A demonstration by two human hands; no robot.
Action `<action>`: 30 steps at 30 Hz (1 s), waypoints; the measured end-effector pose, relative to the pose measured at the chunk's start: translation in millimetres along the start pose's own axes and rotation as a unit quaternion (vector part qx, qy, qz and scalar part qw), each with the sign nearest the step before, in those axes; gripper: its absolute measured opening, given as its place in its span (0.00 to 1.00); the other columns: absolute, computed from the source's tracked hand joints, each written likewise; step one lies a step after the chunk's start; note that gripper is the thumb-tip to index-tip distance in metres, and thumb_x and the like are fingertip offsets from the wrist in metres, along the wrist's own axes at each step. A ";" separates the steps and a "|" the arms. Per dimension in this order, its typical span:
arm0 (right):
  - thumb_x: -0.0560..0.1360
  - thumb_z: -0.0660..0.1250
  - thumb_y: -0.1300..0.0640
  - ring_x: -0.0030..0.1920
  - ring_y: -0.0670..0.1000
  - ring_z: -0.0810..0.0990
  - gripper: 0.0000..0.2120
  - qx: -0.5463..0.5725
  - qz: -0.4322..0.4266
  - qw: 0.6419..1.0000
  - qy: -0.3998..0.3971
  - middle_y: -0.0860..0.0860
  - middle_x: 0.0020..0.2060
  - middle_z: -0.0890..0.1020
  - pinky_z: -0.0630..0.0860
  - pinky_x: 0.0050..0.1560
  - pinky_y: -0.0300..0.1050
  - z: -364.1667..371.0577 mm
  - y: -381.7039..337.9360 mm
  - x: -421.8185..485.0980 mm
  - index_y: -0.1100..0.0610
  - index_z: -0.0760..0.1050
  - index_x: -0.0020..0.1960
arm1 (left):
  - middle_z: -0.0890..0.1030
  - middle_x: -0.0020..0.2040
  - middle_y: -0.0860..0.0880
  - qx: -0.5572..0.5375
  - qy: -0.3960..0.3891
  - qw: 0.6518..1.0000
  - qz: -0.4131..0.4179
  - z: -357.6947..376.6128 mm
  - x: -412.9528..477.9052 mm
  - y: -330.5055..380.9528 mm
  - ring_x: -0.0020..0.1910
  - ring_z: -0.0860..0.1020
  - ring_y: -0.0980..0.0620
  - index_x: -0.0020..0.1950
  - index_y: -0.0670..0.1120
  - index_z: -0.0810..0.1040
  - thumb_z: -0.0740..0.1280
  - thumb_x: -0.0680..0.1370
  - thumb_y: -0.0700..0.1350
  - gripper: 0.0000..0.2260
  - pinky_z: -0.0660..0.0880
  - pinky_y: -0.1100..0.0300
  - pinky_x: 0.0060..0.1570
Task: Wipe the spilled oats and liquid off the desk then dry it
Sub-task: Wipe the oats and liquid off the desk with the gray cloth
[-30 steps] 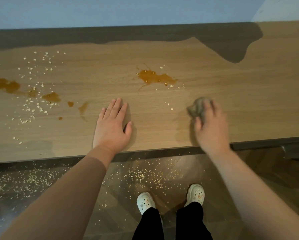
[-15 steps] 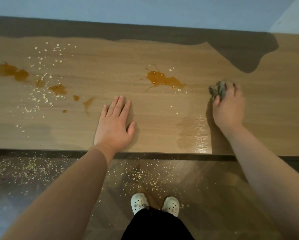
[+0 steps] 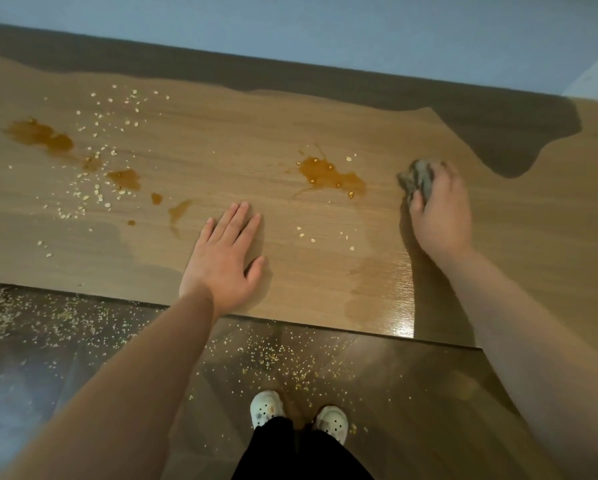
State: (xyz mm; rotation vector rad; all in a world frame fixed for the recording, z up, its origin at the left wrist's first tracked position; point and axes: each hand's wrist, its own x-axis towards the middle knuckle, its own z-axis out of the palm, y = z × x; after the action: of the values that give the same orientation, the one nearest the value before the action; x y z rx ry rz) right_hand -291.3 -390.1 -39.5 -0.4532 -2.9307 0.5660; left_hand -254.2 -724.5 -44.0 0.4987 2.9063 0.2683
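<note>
The wooden desk (image 3: 325, 109) runs across the head view. A brown liquid puddle (image 3: 328, 174) with a few oats in it lies mid-desk. More brown puddles (image 3: 41, 136) and scattered oats (image 3: 96, 174) cover the left part. My right hand (image 3: 439, 213) grips a crumpled grey cloth (image 3: 419, 180) and presses it on the desk just right of the middle puddle. My left hand (image 3: 226, 258) rests flat on the desk near the front edge, fingers straight. A wet, shiny streak (image 3: 380, 296) lies between my hands, toward the front edge.
Many oats (image 3: 273, 358) lie scattered on the dark wooden floor below the desk's front edge. My feet in white clogs (image 3: 266, 407) stand there. A pale blue wall (image 3: 290, 26) backs the desk.
My right hand has carried the cloth away from the front edge toward the back of the desk, leaving a wet streak. My left hand has stayed flat in place.
</note>
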 end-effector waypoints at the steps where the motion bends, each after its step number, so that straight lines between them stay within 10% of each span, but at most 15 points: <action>1: 0.79 0.62 0.58 0.75 0.60 0.60 0.26 0.007 0.040 0.999 0.021 0.60 0.75 0.63 0.58 0.75 0.57 1.4 -3.3 13.3 0.61 0.61 0.75 | 0.46 0.80 0.50 -0.002 0.000 1.000 0.001 0.1 0.1 0.2 0.78 0.41 0.54 0.81 0.48 0.51 0.45 0.77 0.59 0.33 0.38 0.53 0.76; 4: 0.79 0.62 0.57 0.76 0.59 0.58 0.27 0.002 0.089 0.995 0.053 0.59 0.76 0.61 0.56 0.76 0.57 11.1 -32.9 23.0 0.61 0.60 0.76 | 0.48 0.80 0.49 -0.012 0.008 1.000 0.000 1.0 0.7 0.3 0.79 0.44 0.52 0.80 0.47 0.53 0.46 0.76 0.59 0.33 0.39 0.53 0.76; 10: 0.79 0.62 0.55 0.76 0.55 0.60 0.27 -0.025 -0.150 0.985 -0.086 0.55 0.76 0.61 0.56 0.76 0.52 1.8 -20.0 -11.0 0.57 0.61 0.76 | 0.49 0.80 0.50 -0.014 0.012 1.000 0.001 0.7 0.5 0.5 0.79 0.45 0.52 0.80 0.47 0.53 0.46 0.77 0.59 0.33 0.40 0.52 0.77; 17: 0.79 0.60 0.54 0.72 0.63 0.65 0.25 -0.035 0.038 0.998 0.032 0.61 0.71 0.68 0.61 0.72 0.59 25.1 -45.4 83.7 0.62 0.63 0.73 | 0.48 0.80 0.51 -0.004 0.014 1.000 0.001 5.3 0.8 -2.9 0.79 0.44 0.53 0.80 0.48 0.52 0.46 0.77 0.60 0.33 0.39 0.53 0.76; 23: 0.80 0.60 0.56 0.73 0.58 0.64 0.25 -0.010 -0.183 0.981 -0.068 0.57 0.73 0.67 0.60 0.75 0.57 20.3 -41.7 55.1 0.58 0.62 0.76 | 0.47 0.80 0.51 -0.012 0.022 1.000 -0.001 4.7 0.1 -2.0 0.79 0.43 0.54 0.80 0.48 0.51 0.46 0.77 0.60 0.33 0.37 0.54 0.76; 30: 0.78 0.61 0.56 0.71 0.60 0.67 0.24 -0.011 -0.009 1.000 0.021 0.59 0.71 0.69 0.62 0.72 0.55 21.6 -39.1 105.4 0.61 0.66 0.72 | 0.50 0.80 0.50 -0.023 0.029 0.999 0.005 4.3 0.1 -2.1 0.79 0.46 0.52 0.80 0.47 0.55 0.48 0.76 0.59 0.33 0.40 0.53 0.76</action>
State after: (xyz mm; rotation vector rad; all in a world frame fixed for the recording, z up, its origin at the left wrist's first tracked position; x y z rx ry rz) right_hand -405.4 -399.1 -37.9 -0.4346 -2.9010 0.5163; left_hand -254.1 -725.8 -48.6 0.5078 2.9469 0.3573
